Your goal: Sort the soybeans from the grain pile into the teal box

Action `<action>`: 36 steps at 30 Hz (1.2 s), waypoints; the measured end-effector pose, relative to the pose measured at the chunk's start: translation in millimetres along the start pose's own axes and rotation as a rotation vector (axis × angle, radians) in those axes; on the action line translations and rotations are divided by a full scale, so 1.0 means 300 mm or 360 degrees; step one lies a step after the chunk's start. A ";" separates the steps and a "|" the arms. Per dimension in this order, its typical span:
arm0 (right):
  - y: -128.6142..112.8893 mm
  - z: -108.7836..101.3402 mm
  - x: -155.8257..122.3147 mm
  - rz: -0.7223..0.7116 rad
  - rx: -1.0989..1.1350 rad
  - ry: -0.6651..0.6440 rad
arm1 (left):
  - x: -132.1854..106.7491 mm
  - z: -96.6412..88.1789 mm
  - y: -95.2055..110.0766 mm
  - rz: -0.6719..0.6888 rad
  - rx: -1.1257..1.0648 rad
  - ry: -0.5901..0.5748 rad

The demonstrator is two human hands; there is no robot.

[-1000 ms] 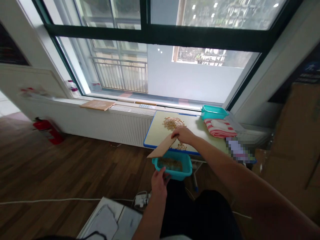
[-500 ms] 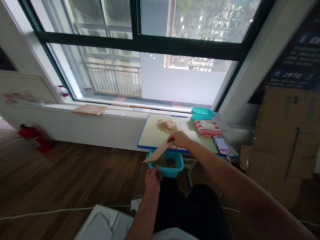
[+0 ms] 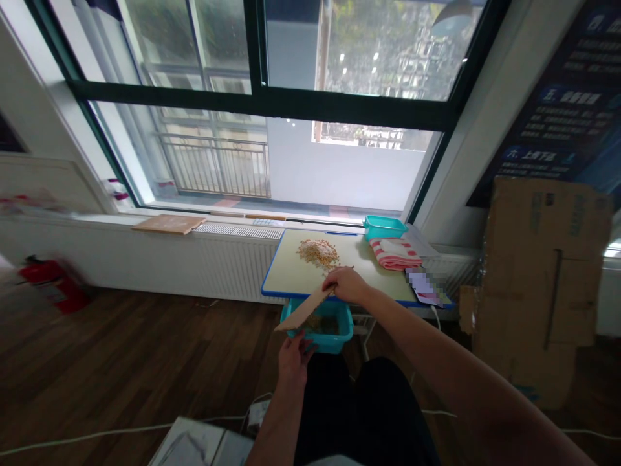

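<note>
My right hand (image 3: 345,285) is closed on a flat brown cardboard piece (image 3: 303,310) at the front edge of a small pale table with a blue rim (image 3: 279,278). The card slants down over a teal tub (image 3: 339,327) that sits below the table edge and holds brown grains. My left hand (image 3: 294,358) grips the near rim of that tub. A heap of brown grains (image 3: 317,251) lies on the table farther back.
A second teal tub (image 3: 385,227) and a red-striped folded cloth (image 3: 395,253) sit at the table's back right. Cardboard boxes (image 3: 538,278) stand to the right. A white radiator (image 3: 233,259) runs under the window. A red fire extinguisher (image 3: 48,285) lies on the wooden floor at left.
My head has lifted, so the table sits lower and smaller in view. My right hand has drawn the card toward the table's front edge over the tub; the loose grains near it are gone.
</note>
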State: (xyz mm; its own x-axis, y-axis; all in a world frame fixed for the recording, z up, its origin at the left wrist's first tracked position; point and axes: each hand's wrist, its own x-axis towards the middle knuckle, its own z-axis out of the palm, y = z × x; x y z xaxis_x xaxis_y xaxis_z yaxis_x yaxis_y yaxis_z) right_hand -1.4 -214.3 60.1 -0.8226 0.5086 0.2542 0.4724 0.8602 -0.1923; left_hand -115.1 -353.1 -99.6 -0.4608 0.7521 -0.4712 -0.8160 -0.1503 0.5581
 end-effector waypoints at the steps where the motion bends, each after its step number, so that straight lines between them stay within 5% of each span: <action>1: -0.001 -0.001 -0.004 -0.0001 -0.0003 -0.0001 | -0.001 0.001 0.000 0.0001 0.0005 0.0005; 12: -0.071 -0.004 -0.028 0.0105 -0.0094 0.0020 | 0.004 0.003 -0.012 0.0002 0.0001 0.0000; 36: -0.060 -0.011 -0.067 0.0100 -0.0053 0.0043 | -0.013 0.066 -0.091 0.0030 0.0010 -0.0037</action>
State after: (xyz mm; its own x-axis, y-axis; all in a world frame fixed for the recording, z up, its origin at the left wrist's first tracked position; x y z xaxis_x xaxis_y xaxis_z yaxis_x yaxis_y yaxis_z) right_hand 7.7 -239.8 61.5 -0.7824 0.5620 0.2684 0.5333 0.8271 -0.1773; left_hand -84.1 -339.2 -99.5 -0.4678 0.7640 -0.4445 -0.8049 -0.1605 0.5712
